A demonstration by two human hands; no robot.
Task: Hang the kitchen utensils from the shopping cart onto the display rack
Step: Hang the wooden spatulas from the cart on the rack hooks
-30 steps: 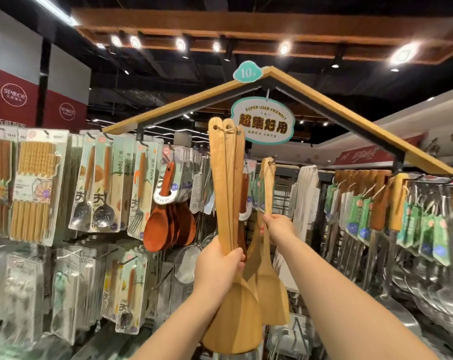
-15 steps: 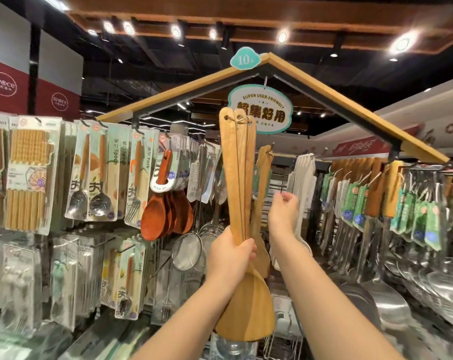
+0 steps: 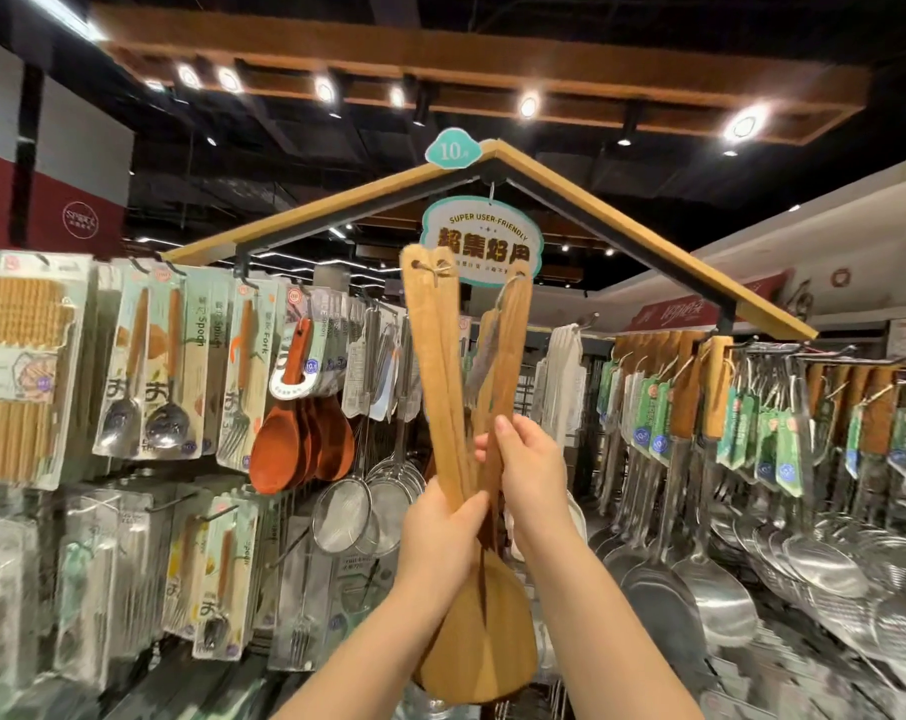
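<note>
My left hand [image 3: 443, 537] grips a bunch of long wooden spatulas [image 3: 435, 356] by the lower handles, blades down, with twine loops at their tops. My right hand [image 3: 531, 475] pinches one darker spatula [image 3: 508, 356] of the bunch, which leans a little to the right of the others. They are held up in front of the display rack [image 3: 622, 236], a wooden house-shaped frame with hooks. A teal sign [image 3: 482, 236] hangs from its peak just behind the handle tops. The shopping cart is out of view.
Packaged spoons and forks [image 3: 154, 366], red-brown wooden spoons [image 3: 295, 433] and wire strainers [image 3: 344, 517] hang on the left. Wooden-handled steel turners [image 3: 700, 459] hang on the right above steel ladles. Chopstick packs [image 3: 19, 366] sit at far left.
My right hand has come down from near a hook and taken hold of a spatula in the left hand's bunch. The spatula hung earlier is hidden behind the bunch.
</note>
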